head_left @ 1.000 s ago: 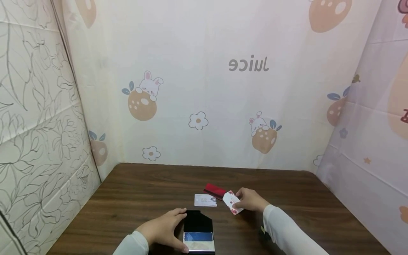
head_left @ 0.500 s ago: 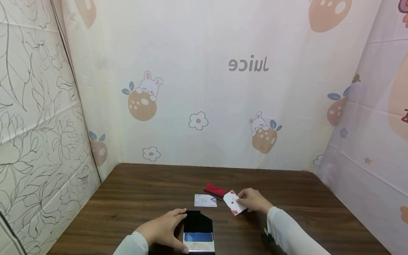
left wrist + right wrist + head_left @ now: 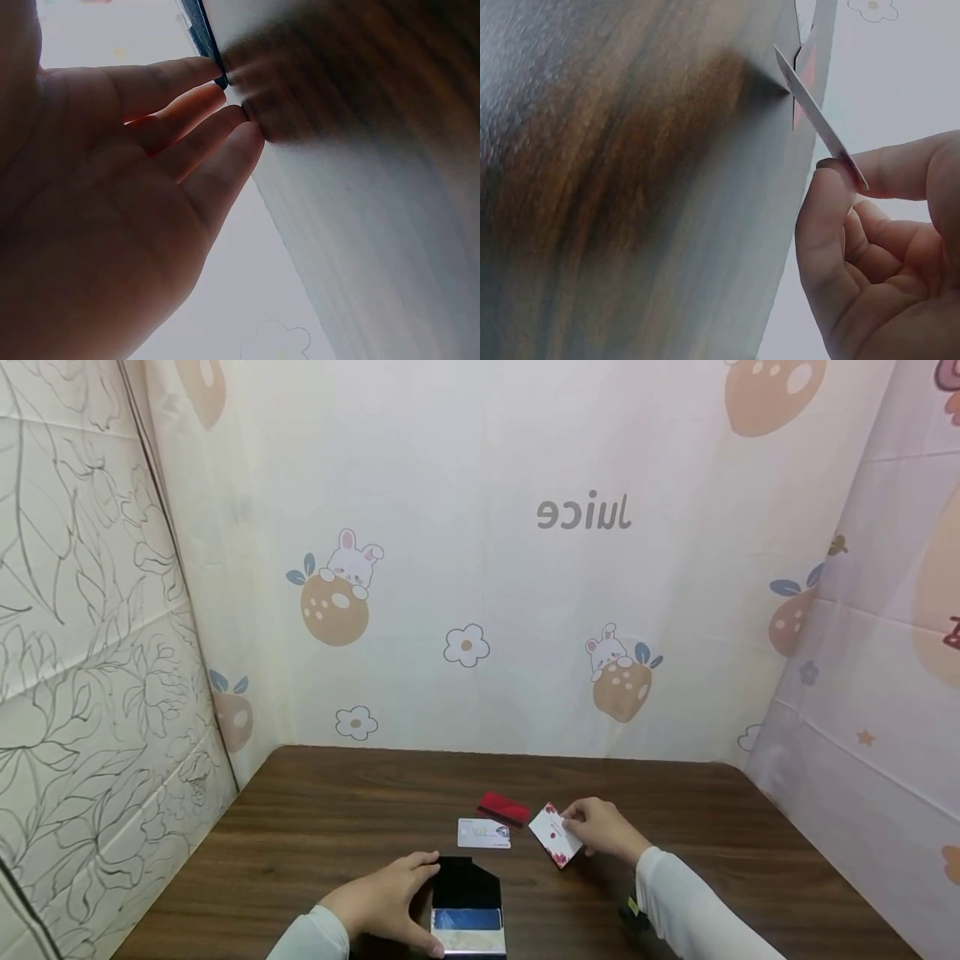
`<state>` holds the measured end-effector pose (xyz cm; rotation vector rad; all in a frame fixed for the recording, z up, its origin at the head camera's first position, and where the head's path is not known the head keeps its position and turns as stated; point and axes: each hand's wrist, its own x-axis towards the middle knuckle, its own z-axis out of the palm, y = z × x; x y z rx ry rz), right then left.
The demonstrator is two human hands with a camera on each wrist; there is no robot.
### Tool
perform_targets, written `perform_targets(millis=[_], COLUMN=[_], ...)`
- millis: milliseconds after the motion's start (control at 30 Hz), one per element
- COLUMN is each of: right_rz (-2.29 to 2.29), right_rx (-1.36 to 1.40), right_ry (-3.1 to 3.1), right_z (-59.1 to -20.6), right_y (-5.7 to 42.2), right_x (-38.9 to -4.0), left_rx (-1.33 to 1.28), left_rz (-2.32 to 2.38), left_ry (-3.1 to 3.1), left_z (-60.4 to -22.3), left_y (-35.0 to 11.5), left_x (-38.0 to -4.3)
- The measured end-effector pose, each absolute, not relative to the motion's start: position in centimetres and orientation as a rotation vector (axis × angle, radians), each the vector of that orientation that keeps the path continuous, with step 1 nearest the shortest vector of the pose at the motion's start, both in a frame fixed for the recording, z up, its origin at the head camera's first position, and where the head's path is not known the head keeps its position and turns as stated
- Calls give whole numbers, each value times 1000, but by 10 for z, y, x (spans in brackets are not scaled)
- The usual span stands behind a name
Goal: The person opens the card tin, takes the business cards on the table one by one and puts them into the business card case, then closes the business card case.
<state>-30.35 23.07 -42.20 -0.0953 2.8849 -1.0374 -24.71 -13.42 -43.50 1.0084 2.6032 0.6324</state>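
In the head view my right hand [image 3: 606, 828] pinches a white card [image 3: 555, 837] with red floral corners, between thumb and fingertips. The right wrist view shows this card [image 3: 817, 112] nearly edge-on and tilted over the table. My left hand [image 3: 386, 897] rests along the left side of an opened black card case [image 3: 467, 883], thumb at its near corner, index finger by the raised flap. A blue card [image 3: 467, 919] shows inside the case. From the left wrist, the fingers [image 3: 225, 161] look fairly straight, tips at the case's dark edge and the tabletop.
A white card [image 3: 480, 833] lies flat beyond the case, and a red card [image 3: 504, 808] with a dark stripe lies just behind it. The brown wooden table [image 3: 337, 793] ends at a printed curtain [image 3: 480, 568]; more curtains hang on both sides.
My right hand has moved slightly right with the floral card, which now stands apart from the red card. The left hand and the card case have stayed in place.
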Motion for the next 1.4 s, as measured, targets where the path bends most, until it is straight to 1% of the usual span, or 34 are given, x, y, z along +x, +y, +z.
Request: perform_targets(millis=[300, 500, 833, 1400], right_rz=[-1062, -969, -960, -1041], right_rx=[-103, -263, -490, -726], right_ry=[2991, 3105, 3041, 2838], right_z=[-419, -418, -409, -400], right_y=[232, 229, 216, 176], right_x=[-298, -299, -295, -284], left_rx=[997, 1001, 998, 1025], left_rz=[638, 633, 630, 632], left_ry=[2605, 2609, 2604, 2611], left_z=[-434, -436, -437, -438], left_y=[-134, -135, -135, -136], left_x=[-246, -247, -249, -253])
